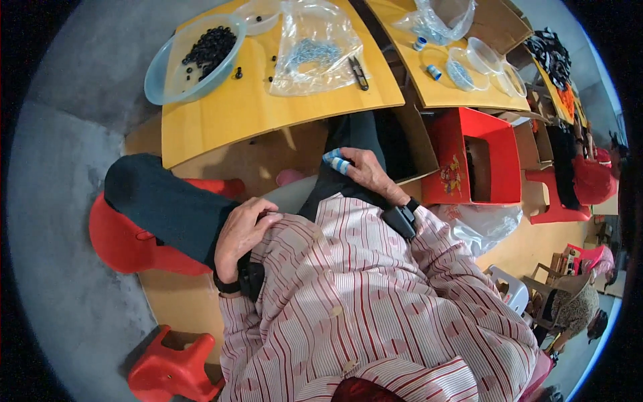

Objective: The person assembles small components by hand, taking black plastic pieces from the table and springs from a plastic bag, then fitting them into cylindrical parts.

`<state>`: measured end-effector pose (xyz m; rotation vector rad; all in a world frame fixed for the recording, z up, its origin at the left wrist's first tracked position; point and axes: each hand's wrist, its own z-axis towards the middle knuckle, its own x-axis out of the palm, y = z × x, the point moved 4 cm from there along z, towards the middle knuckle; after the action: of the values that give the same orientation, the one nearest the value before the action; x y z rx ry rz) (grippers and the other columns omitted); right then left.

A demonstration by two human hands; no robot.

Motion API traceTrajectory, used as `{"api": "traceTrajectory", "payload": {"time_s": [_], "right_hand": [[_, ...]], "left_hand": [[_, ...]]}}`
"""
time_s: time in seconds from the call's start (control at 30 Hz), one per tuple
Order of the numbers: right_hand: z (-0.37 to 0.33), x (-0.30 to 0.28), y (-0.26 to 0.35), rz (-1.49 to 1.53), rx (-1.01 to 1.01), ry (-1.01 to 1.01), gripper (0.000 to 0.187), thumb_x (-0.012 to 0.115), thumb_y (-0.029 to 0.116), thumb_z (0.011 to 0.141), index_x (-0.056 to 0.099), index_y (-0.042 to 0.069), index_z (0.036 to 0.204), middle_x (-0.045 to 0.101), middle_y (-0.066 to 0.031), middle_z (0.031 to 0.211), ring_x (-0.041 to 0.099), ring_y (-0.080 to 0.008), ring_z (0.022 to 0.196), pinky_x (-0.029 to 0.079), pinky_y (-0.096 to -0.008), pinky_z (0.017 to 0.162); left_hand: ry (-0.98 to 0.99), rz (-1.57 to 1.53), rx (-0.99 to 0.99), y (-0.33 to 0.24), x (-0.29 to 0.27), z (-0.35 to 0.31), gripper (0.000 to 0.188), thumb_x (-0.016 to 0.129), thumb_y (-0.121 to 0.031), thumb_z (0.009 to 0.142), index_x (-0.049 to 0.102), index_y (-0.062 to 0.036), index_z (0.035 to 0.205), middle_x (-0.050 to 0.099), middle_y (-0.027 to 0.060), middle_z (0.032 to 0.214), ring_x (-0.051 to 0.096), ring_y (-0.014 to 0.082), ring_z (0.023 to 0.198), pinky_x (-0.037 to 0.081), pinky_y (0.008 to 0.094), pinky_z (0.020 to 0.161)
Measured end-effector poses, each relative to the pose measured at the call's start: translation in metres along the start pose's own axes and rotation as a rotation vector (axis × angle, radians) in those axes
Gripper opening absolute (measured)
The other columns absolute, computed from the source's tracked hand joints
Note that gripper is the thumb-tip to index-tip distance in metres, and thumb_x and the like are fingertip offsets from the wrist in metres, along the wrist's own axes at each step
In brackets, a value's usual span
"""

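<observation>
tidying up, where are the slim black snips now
In the head view's upper middle, the slim black snips lie at the right edge of the clear plastic bag on the left yellow table.

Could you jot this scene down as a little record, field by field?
Left hand: resting at the dark trousers, palm hidden
Right hand: over the lap, blue-and-white wraps on fingers, palm hidden
Wrists: black device on each
Near table: blue basin with black pieces; clear bag; light-blue pieces on or in it; black snips
Right of lap: red box
Lower left: red stool
</observation>
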<state>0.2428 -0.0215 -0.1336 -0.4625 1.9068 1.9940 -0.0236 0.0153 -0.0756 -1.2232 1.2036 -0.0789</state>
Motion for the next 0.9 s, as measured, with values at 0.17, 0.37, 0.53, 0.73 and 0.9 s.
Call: {"api": "traceTrajectory", "payload": {"time_s": [0.17, 0.37, 0.53, 0.73, 0.9], "right_hand": [[-0.002, 0.002, -0.006, -0.081, -0.033, 0.006, 0.026, 0.055, 0.024, 0.087, 0.062, 0.005, 0.104, 0.064, -0.0163, 0.092, 0.063, -0.0302, 0.084, 0.049, -0.0359, 0.075], [0.002, -0.001, -0.004, -0.093, 0.013, 0.018, 0.026, 0.055, 0.023, 0.087, 0.061, 0.004, 0.104, 0.064, -0.0167, 0.094, 0.062, -0.0297, 0.087, 0.049, -0.0353, 0.076], [0.001, 0.002, -0.014, -0.133, -0.011, 0.005, 0.026, 0.055, 0.025, 0.085, 0.062, 0.006, 0.103, 0.063, -0.0172, 0.088, 0.061, -0.0331, 0.079, 0.048, -0.038, 0.07], [0.0, 0.001, -0.013, -0.082, 0.005, -0.009, 0.026, 0.055, 0.024, 0.085, 0.062, 0.006, 0.103, 0.064, -0.0167, 0.09, 0.061, -0.0332, 0.082, 0.049, -0.0368, 0.072], [-0.001, -0.001, -0.004, -0.039, -0.002, -0.02, 0.026, 0.055, 0.025, 0.086, 0.062, 0.006, 0.102, 0.063, -0.0175, 0.09, 0.061, -0.0333, 0.082, 0.049, -0.0377, 0.072]], "left_hand": [[0.007, 0.008, 0.004, -0.006, -0.001, 0.001, 0.023, 0.063, -0.02, 0.079, 0.06, -0.0007, 0.091, 0.06, 0.0169, 0.087, 0.058, 0.033, 0.083, 0.046, 0.037, 0.073], [-0.005, -0.026, -0.021, -0.003, 0.0, 0.002, 0.023, 0.062, -0.018, 0.079, 0.06, -0.0003, 0.093, 0.06, 0.0175, 0.087, 0.059, 0.0335, 0.083, 0.046, 0.0367, 0.073], [-0.011, -0.014, -0.016, -0.003, -0.001, 0.002, 0.022, 0.062, -0.018, 0.079, 0.061, -0.0006, 0.093, 0.06, 0.0176, 0.088, 0.059, 0.0336, 0.084, 0.046, 0.037, 0.074], [-0.004, -0.013, -0.02, -0.006, -0.002, 0.002, 0.022, 0.061, -0.018, 0.08, 0.06, -0.0005, 0.092, 0.06, 0.0173, 0.088, 0.058, 0.0335, 0.084, 0.045, 0.0369, 0.074], [0.006, -0.014, -0.031, -0.007, -0.001, 0.002, 0.021, 0.062, -0.018, 0.079, 0.06, -0.0005, 0.092, 0.06, 0.0171, 0.087, 0.058, 0.0332, 0.083, 0.046, 0.0367, 0.073]]}}
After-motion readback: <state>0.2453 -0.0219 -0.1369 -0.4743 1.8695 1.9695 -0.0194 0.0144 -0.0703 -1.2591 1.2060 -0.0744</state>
